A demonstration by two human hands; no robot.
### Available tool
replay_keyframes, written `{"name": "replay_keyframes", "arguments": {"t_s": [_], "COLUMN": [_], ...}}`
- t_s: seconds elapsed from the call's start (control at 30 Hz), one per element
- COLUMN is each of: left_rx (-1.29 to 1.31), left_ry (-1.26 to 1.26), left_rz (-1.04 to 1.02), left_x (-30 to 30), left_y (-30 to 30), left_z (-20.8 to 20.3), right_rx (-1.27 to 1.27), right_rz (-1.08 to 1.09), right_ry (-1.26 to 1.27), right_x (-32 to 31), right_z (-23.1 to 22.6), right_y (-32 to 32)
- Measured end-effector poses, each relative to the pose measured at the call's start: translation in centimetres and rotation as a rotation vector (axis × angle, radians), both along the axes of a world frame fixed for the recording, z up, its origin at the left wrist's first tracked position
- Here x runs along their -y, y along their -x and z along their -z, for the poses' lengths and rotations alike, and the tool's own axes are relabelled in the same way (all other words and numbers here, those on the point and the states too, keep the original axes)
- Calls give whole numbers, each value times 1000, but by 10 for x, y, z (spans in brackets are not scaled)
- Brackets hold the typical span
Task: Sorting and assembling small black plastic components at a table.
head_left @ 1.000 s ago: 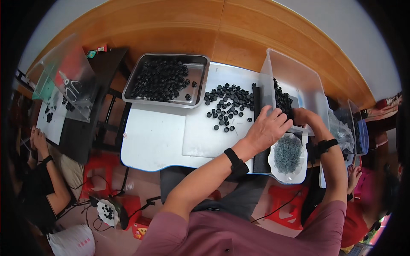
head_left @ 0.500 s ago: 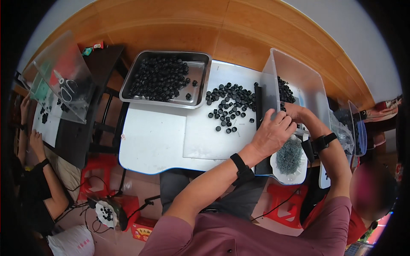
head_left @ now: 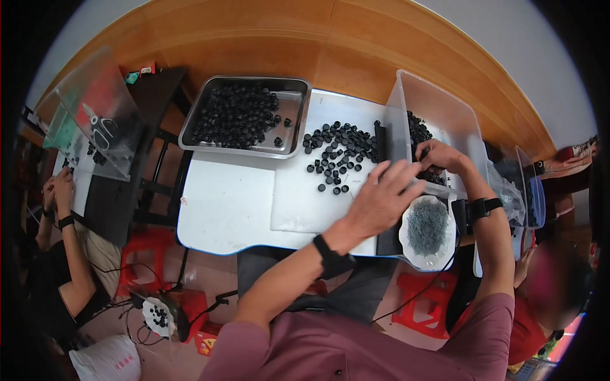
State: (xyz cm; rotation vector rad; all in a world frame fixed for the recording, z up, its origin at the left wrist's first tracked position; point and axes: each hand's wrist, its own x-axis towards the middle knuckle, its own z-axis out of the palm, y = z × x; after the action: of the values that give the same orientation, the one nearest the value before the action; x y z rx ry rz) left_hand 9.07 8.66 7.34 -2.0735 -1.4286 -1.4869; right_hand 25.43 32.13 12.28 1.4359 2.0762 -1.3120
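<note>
My left hand (head_left: 385, 198) hovers over the right part of the white table, its fingers stretched out and slightly blurred, with nothing seen in it. My right hand (head_left: 441, 156) reaches into a clear plastic bin (head_left: 469, 127), fingertips pinched together among small black parts (head_left: 419, 129). Whatever those fingertips hold is too small to make out. Loose black caps (head_left: 344, 141) lie scattered on a white board (head_left: 298, 213) left of the bin. A white scalloped dish (head_left: 410, 254) in front of the bin bears a heap of fine grey-green pieces (head_left: 427, 227).
A steel tray (head_left: 293, 105) with many black caps stands at the back left. Beside the bin runs a dark upright strip (head_left: 380, 141). A co-worker's hands (head_left: 58, 188) are at a dark table (head_left: 108, 209) on the left. Another person sits at the right. Red stools (head_left: 424, 305) stand below.
My left hand has moved away from my right hand, down and left, and its fingers have spread. The right hand now sits in the bin, and the dish is more exposed.
</note>
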Motion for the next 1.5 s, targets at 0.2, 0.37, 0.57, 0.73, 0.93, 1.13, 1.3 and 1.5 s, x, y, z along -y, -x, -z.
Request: {"name": "replay_keyframes", "arguments": {"t_s": [0.2, 0.37, 0.57, 0.73, 0.93, 1.13, 1.3, 1.5], "left_rx": [42, -289, -418, -402, -346, -207, 15, 312], "left_ry": [290, 399, 624, 680, 645, 633, 428, 427], "left_rz": [-317, -231, -184, -236, -206, -212, -181, -103], "left_x": [4, -19, -35, -38, -38, -33, -7, 51], "left_y": [115, 150, 135, 130, 131, 131, 130, 112], "left_z": [39, 23, 27, 30, 31, 26, 24, 42], "right_rx": [-128, -192, -237, -276, -285, -283, -293, -336], "right_rz": [118, 123, 115, 120, 147, 149, 161, 166], "right_ry": [-125, -126, -162, -161, -179, -208, -214, -263], "right_x": [4, 19, 29, 35, 43, 49, 48, 47], "right_z": [-13, -22, -31, -39, -40, -40, -44, -67], "right_y": [-29, -32, -34, -39, -39, -35, -35, -25]}}
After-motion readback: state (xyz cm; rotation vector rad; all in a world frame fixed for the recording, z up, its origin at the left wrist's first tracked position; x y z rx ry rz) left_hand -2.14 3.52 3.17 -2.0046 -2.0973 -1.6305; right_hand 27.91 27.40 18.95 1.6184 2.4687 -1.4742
